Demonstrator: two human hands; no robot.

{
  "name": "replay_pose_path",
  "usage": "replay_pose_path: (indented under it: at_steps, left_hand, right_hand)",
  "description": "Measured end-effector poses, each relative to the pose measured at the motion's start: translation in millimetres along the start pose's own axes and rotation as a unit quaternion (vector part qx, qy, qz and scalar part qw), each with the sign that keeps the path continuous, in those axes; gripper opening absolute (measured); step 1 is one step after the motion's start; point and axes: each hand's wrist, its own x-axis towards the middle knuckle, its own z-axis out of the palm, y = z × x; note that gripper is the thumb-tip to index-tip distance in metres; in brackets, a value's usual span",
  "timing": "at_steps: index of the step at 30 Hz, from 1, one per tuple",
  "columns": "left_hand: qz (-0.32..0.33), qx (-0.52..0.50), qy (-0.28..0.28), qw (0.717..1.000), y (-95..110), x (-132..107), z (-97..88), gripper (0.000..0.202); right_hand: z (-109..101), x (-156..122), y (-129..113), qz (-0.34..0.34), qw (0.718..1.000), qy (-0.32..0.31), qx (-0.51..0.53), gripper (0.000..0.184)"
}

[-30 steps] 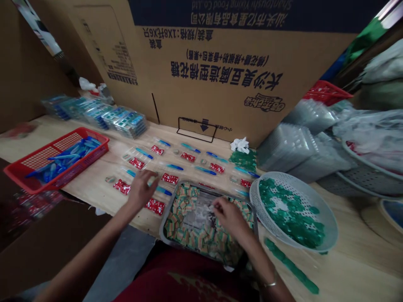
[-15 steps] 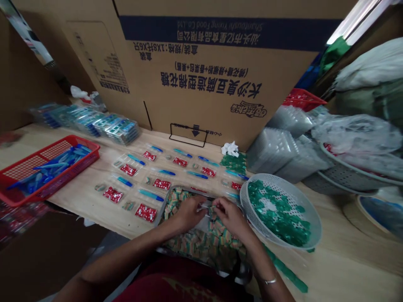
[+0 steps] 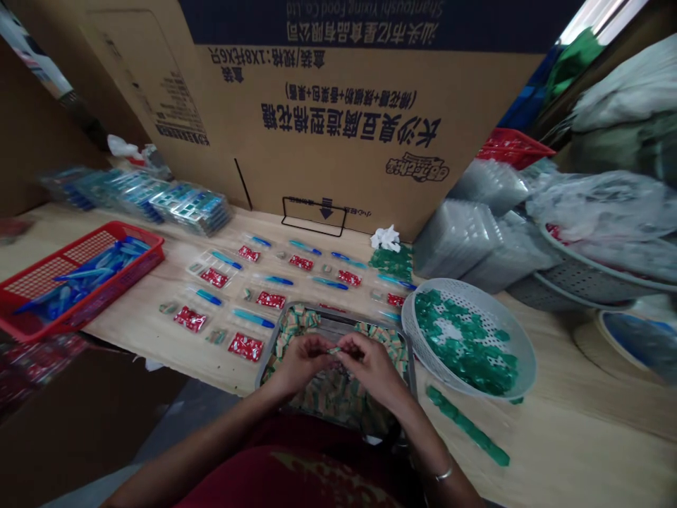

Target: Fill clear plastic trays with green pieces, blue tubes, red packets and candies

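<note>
My left hand [image 3: 307, 361] and my right hand [image 3: 369, 365] meet over a metal tray [image 3: 338, 324]. Fingertips of both hands pinch a small green-and-tan piece [image 3: 334, 351] between them; its details are too small to make out. Similar striped green-and-tan blocks [image 3: 296, 322] fill much of the tray, with bare metal at its far middle. Beyond and left of the tray lie clear plastic trays in rows, bearing red printed sachets [image 3: 246, 346], blue pen-like sticks [image 3: 254, 318] and small striped blocks.
A white round sieve [image 3: 521, 317] with green pieces stands right of the tray, beside a green strip [image 3: 468, 425]. A red basket [image 3: 151, 247] of blue sticks is at left. Behind stand a large carton [image 3: 338, 155], stacked packs [image 3: 195, 208] and clear plastic trays [image 3: 452, 240].
My hands have come closer together, now meeting at one small piece. The clear thing between them is no longer seen there, and bare metal shows at the tray's far middle. The view has shifted slightly.
</note>
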Motion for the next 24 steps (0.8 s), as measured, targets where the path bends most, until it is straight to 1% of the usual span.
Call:
replay_pose_path:
  at_steps: [2,6,8,11,13,15,16,19,20,21,24]
  left_hand:
    - [-0.009,-0.002,-0.001,1.000,0.8,-0.9,-0.8,0.031]
    - [-0.011,0.012,0.030,0.999,-3.8,1.0,-3.8,0.029]
    - [0.004,0.028,0.022,0.999,-5.6,1.2,-4.6,0.027]
    - [0.029,0.054,-0.007,0.998,-7.1,-0.7,-6.9,0.026]
    - [0.029,0.070,-0.019,0.997,-9.5,-1.8,-10.3,0.026]
    - [0.017,0.072,-0.021,0.997,-14.1,-2.1,-14.2,0.025]
    - [0.010,0.067,-0.017,0.998,-16.9,-1.9,-15.8,0.026]
    - [-0.007,0.058,0.005,0.998,-24.3,-0.6,-18.0,0.028]
    - [-0.010,0.060,0.012,0.998,-26.0,0.0,-17.8,0.028]
    - [-0.014,0.062,0.015,0.998,-27.1,0.7,-17.2,0.028]
    - [-0.031,0.050,0.013,0.998,-27.7,3.0,-14.4,0.028]
  right_hand:
    - [3.5,-0.5,1.4,0.013,0.999,0.016,0.034,0.010]
    - [12.0,-1.3,11.7,0.051,0.989,0.021,0.138,0.016]
    - [19.8,-3.2,13.2,0.051,0.988,0.024,0.141,0.016]
    - [30.9,-8.3,9.1,0.037,0.996,0.066,0.045,0.012]
    - [31.1,-11.1,6.7,0.026,0.997,0.068,-0.025,0.009]
    - [22.1,-10.8,7.6,0.015,0.995,0.054,-0.082,0.010]
    - [14.5,-9.0,9.3,0.011,0.991,0.057,-0.117,0.011]
    - [-11.0,2.2,15.5,0.014,0.963,0.089,-0.253,0.015]
    - [-17.5,7.1,16.7,0.016,0.952,0.082,-0.294,0.016]
    - [-22.1,12.0,17.3,0.018,0.942,0.062,-0.328,0.016]
    - [-25.0,22.8,15.3,0.026,0.919,-0.012,-0.394,0.015]
